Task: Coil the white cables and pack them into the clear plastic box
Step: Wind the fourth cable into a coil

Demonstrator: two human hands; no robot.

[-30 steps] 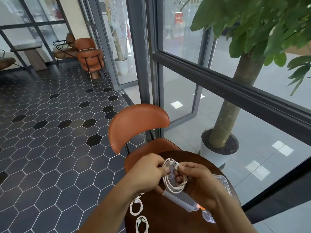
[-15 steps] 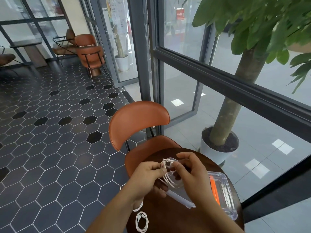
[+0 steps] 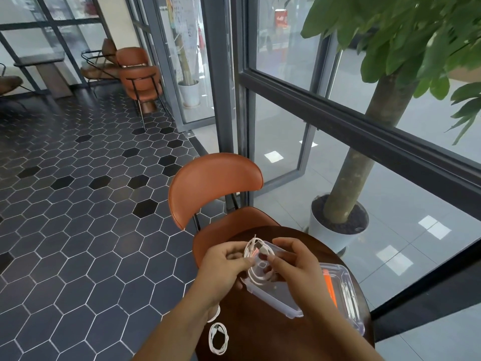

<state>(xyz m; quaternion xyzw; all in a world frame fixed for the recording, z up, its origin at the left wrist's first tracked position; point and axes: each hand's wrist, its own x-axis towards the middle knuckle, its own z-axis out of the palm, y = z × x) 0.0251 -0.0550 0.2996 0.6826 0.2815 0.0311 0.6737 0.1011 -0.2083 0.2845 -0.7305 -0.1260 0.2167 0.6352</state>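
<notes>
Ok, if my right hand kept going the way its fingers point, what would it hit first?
The right hand points left, so first comes the cable it pinches, then probably the left hand fingertips just beyond, though depth between the hands is hard to judge.

Fingers of the left hand (image 3: 223, 267) and right hand (image 3: 294, 264) cover parts of the cable (image 3: 251, 244) they pinch, and its plugs are too small to name. The left wrist hides most of a coil (image 3: 216, 313); only a white arc shows. The right hand blocks part of the box (image 3: 273, 298). Something orange in the clear piece (image 3: 348, 303) beside it is blurred. Both forearms and the table (image 3: 260, 334) run off the bottom edge; the tree (image 3: 348, 183) loses its crown at the top
</notes>
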